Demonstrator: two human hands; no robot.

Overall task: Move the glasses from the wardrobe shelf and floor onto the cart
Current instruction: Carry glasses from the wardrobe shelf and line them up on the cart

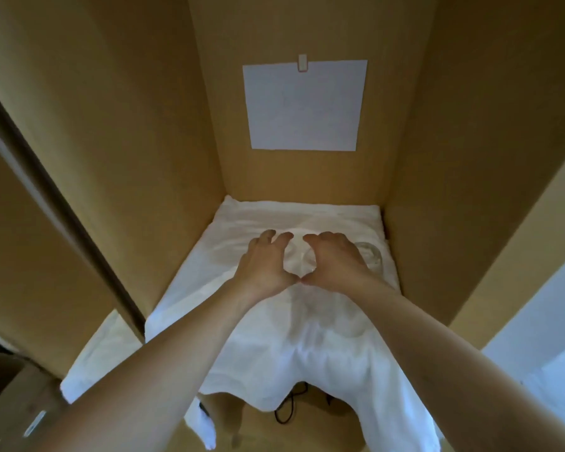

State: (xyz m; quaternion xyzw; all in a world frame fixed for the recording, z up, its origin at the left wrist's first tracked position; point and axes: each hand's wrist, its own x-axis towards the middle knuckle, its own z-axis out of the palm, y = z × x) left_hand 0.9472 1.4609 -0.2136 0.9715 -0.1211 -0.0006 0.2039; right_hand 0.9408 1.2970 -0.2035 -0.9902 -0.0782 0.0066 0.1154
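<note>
Both hands reached for see-through glasses on the white cloth

My left hand (264, 262) and right hand (331, 261) were curled, holding nothing; the clear round glass (371, 256) could tip on the soft white cloth (274, 353).

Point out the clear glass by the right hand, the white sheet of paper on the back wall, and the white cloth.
clear glass (371, 256), head view, rim.
sheet of paper (304, 106), head view, centre.
white cloth (307, 337), head view, middle fold.

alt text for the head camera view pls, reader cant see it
Two bare hands, left hand and right hand, curve around a clear glass standing on a white cloth that covers a wooden wardrobe shelf. Another glass sits just right of the right hand, and a white paper sheet hangs on the back panel.
</note>
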